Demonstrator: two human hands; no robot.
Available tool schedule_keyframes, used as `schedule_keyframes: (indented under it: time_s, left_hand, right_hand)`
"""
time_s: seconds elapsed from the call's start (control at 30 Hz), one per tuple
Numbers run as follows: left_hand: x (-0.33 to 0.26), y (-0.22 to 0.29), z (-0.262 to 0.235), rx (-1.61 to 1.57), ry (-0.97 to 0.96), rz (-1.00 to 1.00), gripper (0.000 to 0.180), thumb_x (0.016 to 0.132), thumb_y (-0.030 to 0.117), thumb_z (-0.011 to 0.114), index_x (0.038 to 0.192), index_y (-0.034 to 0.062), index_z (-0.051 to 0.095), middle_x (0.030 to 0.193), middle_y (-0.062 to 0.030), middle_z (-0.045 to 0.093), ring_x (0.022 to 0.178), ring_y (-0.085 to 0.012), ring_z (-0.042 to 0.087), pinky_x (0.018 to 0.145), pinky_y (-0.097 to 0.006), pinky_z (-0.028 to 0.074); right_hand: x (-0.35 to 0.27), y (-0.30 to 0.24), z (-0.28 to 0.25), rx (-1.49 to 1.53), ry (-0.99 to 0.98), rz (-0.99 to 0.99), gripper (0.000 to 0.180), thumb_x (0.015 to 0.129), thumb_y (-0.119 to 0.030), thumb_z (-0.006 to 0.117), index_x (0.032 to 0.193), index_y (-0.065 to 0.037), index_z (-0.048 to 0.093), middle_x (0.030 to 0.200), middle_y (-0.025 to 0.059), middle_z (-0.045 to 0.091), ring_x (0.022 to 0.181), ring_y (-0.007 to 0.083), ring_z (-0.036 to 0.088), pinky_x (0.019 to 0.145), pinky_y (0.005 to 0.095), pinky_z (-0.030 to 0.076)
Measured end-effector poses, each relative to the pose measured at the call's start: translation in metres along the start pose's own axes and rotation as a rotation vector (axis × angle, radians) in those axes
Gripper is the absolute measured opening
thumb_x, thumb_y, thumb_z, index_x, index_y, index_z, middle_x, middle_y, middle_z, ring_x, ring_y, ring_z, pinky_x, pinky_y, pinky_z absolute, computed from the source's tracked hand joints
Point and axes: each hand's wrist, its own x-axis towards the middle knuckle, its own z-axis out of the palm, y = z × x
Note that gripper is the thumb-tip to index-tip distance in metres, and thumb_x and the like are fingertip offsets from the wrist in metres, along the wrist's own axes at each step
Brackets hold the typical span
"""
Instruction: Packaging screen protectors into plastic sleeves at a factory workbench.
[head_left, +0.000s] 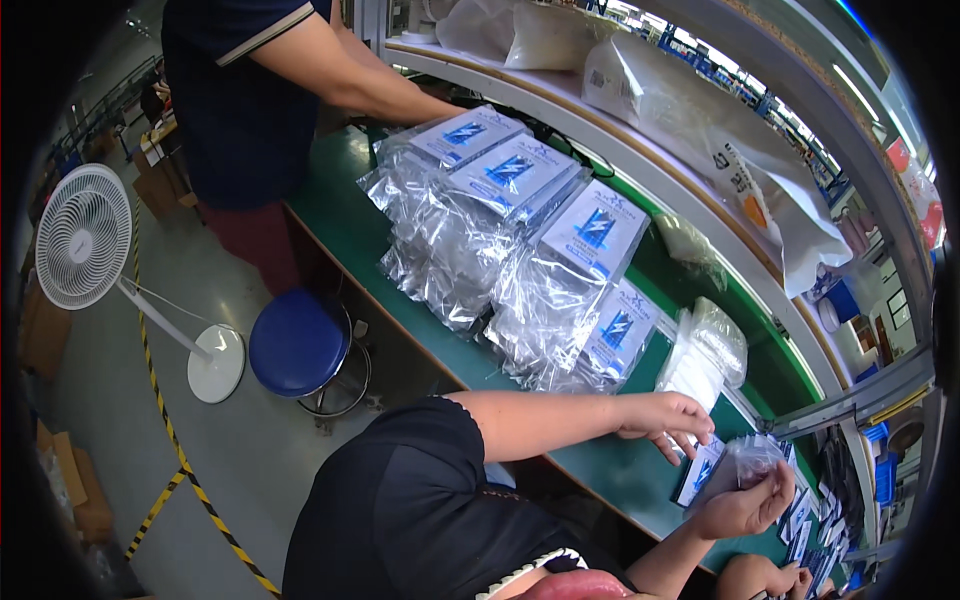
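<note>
Head camera looks down-right along the green workbench [345,225].

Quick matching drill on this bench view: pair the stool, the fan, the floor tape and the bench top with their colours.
Things:
1. stool seat
2. standing fan
3. floor tape
4. bench top

Colours:
A. green
B. yellow and black
C. blue
D. white

Pairs: 1-C, 2-D, 3-B, 4-A
</note>
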Motion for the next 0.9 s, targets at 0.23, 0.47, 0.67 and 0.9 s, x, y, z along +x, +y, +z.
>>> schedule_keyframes:
  time_s: [0.23,0.47,0.67,0.9]
  left_hand:
    - [-0.014,0.012,0.018,-0.273,-0.019,-0.161,0.055,0.093,0.058,0.046,0.101,0.0053,0.059,0.088,-0.0052,0.059,0.079,-0.0152,0.061,0.069,-0.030,0.052]
    - [0.008,-0.032,-0.021,-0.443,-0.058,-0.007,0.028,0.097,0.029,0.050,0.107,0.0049,0.059,0.096,-0.0034,0.063,0.085,-0.0133,0.062,0.078,-0.030,0.052]
    - [0.007,-0.017,-0.016,-0.444,0.035,-0.107,0.054,0.076,0.003,0.046,0.130,-0.0034,0.048,0.117,-0.0139,0.062,0.103,-0.0203,0.063,0.090,-0.036,0.050]
    - [0.010,-0.028,-0.030,-0.477,-0.001,-0.169,0.061,0.074,0.000,0.045,0.135,-0.0043,0.042,0.123,-0.0165,0.058,0.110,-0.0229,0.061,0.097,-0.037,0.048]
  right_hand:
    - [-0.022,-0.038,0.031,-0.012,-0.859,0.239,0.019,0.089,-0.002,0.058,0.106,0.002,0.063,0.093,0.0079,0.063,0.085,0.0134,0.057,0.079,0.0260,0.045]
    - [-0.031,-0.036,0.037,0.203,-0.802,0.166,0.032,0.082,-0.002,0.063,0.113,0.002,0.062,0.093,0.0097,0.065,0.083,0.0171,0.061,0.079,0.0273,0.046]
    - [-0.004,-0.006,0.008,-0.329,-0.271,-0.120,0.024,0.092,-0.005,0.055,0.113,0.004,0.060,0.109,0.0157,0.059,0.105,0.0271,0.053,0.094,0.0365,0.039]
    - [0.001,0.020,-0.004,0.027,-0.281,0.357,0.026,0.096,-0.012,0.054,0.113,0.006,0.060,0.100,0.0101,0.062,0.093,0.0150,0.056,0.084,0.0269,0.044]
